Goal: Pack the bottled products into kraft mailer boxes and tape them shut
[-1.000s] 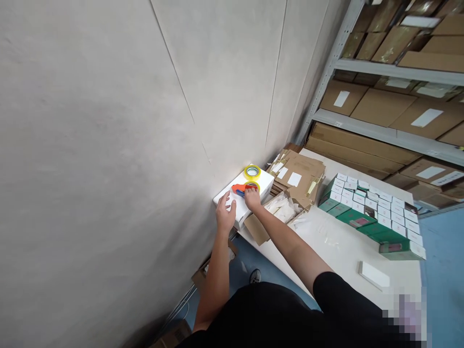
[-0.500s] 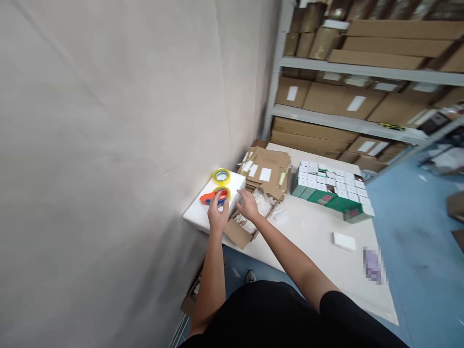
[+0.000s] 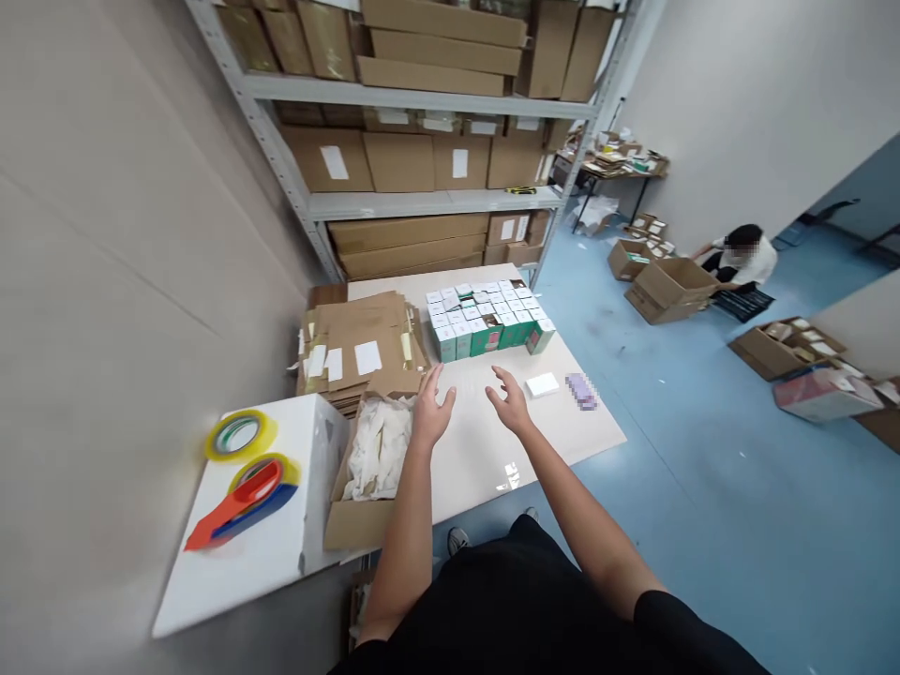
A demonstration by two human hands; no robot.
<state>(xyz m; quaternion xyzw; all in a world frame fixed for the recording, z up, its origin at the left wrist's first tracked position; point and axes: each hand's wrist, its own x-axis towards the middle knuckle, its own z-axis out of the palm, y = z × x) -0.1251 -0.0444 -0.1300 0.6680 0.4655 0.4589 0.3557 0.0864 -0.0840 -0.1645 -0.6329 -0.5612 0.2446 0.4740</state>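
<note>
My left hand (image 3: 431,413) and my right hand (image 3: 509,401) hover above the white table (image 3: 478,450), fingers spread, palms facing each other, holding nothing. Just left of my left hand is an open cardboard box (image 3: 366,478) filled with white bags. Beyond my hands stands a block of green and white small boxes (image 3: 485,319). A small white box (image 3: 542,384) lies right of my right hand. On a white box (image 3: 260,553) at the left rest an orange and blue tape dispenser (image 3: 239,502) and a yellow tape roll (image 3: 239,434).
A stack of flattened cardboard (image 3: 358,347) lies at the table's back left. Metal shelves (image 3: 422,202) hold brown cartons behind it. On the blue floor at the right are open cartons (image 3: 667,286), and a person (image 3: 738,258) crouches there.
My hands left the tape dispenser on the white box and swung right over the table. The view turned from the wall toward the room.
</note>
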